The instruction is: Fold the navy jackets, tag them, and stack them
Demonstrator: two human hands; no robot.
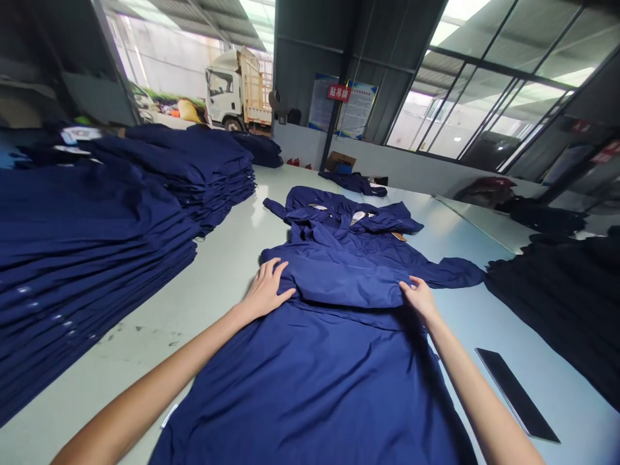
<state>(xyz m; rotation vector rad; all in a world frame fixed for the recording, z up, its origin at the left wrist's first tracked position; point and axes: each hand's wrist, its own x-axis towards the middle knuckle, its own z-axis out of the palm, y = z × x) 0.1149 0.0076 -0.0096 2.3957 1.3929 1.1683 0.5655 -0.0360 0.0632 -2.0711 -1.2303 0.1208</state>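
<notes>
A navy blue garment (334, 361) lies spread on the pale table (213, 284), its upper part folded back toward me in a loose band. My left hand (265, 289) rests flat on the left end of that fold, fingers spread apart. My right hand (420, 298) pinches the fabric at the fold's right end, fingers curled on the cloth. One sleeve (455, 271) sticks out to the right. The collar end (339, 213) lies crumpled farther away.
Tall stacks of folded navy garments (97, 232) fill the table's left side. Dark garments (562, 297) are heaped at the right. A flat black strip (516, 394) lies at the near right. A small blue bundle (356, 183) and cardboard box (339, 161) sit at the far end.
</notes>
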